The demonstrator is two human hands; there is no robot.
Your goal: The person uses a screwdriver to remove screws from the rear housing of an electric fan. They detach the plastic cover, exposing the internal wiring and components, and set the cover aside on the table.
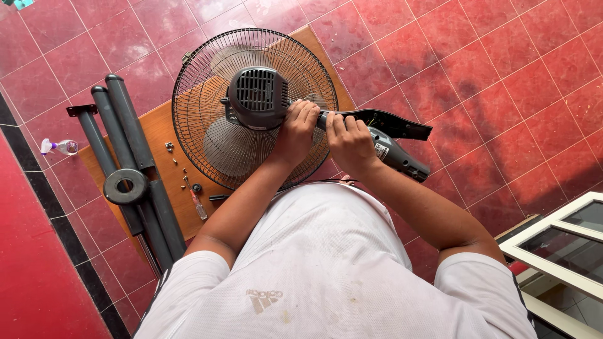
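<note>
A floor of glossy red tiles with a black border strip fills the view, and on it lies a wooden board that serves as a work surface. The fan head rests on this board, its round wire grille facing down and the grey motor housing turned up, likely so the back and neck can be reached. The left hand is curled tight around the neck just beside the motor housing, steadying it. The right hand, touching the left, is closed around the black neck piece that juts away from the fan head; what the fingertips pinch is hidden. To the other side of the fan head lie grey stand poles with a ring-shaped collar, set aside. Between poles and grille sit small screws and a screwdriver, near enough to grab. A white window frame lies well apart.
</note>
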